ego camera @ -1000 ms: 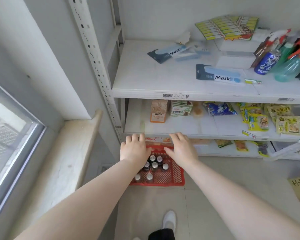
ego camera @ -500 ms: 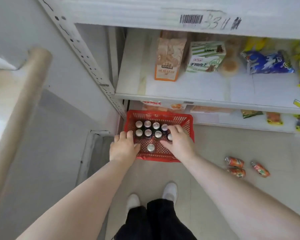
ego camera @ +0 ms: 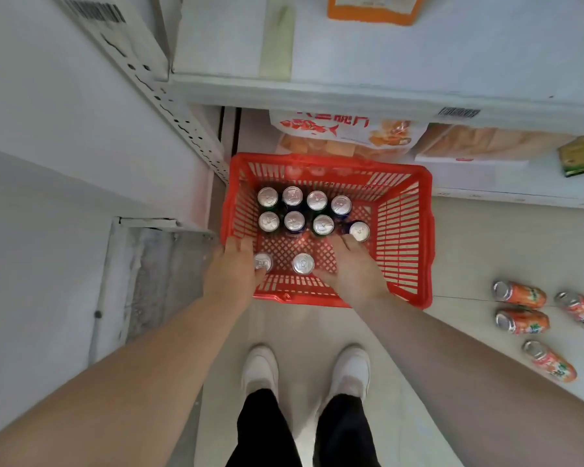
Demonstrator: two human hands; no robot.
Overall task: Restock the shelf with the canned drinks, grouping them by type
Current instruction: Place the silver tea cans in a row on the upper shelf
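The cans [ego camera: 294, 222] stand upright in the red basket [ego camera: 429, 230] on the floor [ego camera: 486, 247], at 12 o'clock from my feet: eight packed toward its far wall, two loose toward 6. I judge them full, so heavy for their size, rigid and smooth, perhaps slippery; packed this tight, I would pinch the top rim first, then wrap the side. They show silver lids with pull tabs over dark blue and green bodies. My left hand [ego camera: 231, 274] sits by the loose can at 7 o'clock, my right hand [ego camera: 351, 271] reaches the row's 3 o'clock end; whether either grips, I cannot tell.
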